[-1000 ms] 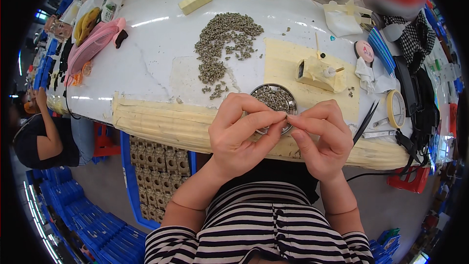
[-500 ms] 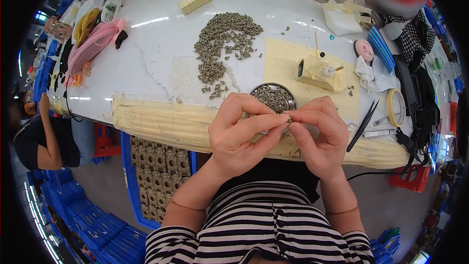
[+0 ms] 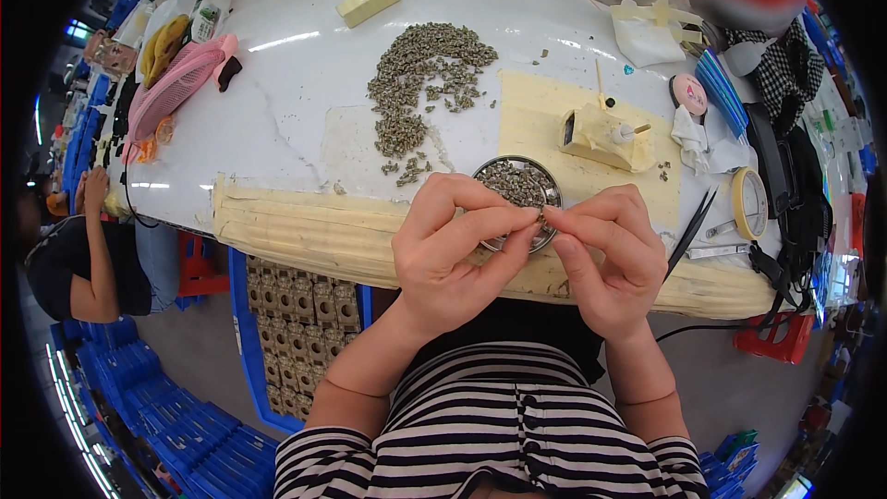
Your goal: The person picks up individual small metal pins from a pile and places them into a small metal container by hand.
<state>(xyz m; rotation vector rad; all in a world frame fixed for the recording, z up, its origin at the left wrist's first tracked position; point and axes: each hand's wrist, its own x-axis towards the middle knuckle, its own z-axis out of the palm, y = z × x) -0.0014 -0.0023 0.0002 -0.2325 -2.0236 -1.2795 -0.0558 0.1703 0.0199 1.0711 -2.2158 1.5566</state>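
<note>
Thumb and fingertips of my left hand (image 3: 453,249) are pinched together, meeting those of my right hand (image 3: 612,254). Between them is a tiny metal part (image 3: 542,216), mostly hidden by the fingers. Just beyond the fingertips a round metal dish (image 3: 558,194) holds many small grey metal pieces (image 3: 517,179); my hands cover part of its near rim. Black tweezers (image 3: 691,235) lie along the outer side of my right hand; whether that hand touches them I cannot tell. A larger heap of the same pieces (image 3: 402,97) spreads across the white table (image 3: 286,111).
A tape-covered block (image 3: 605,140) stands on a yellowish sheet. Right of it are a tape roll (image 3: 748,203) and a utility blade (image 3: 718,251). A blue tray (image 3: 242,333) of metal housings sits below the table edge. Another person (image 3: 97,263) sits at the left.
Both hands shift slightly, the fingertips still together. The lower end of the tweezers appears slightly farther right, beside my right hand. The other person's hands rise into view at the left.
</note>
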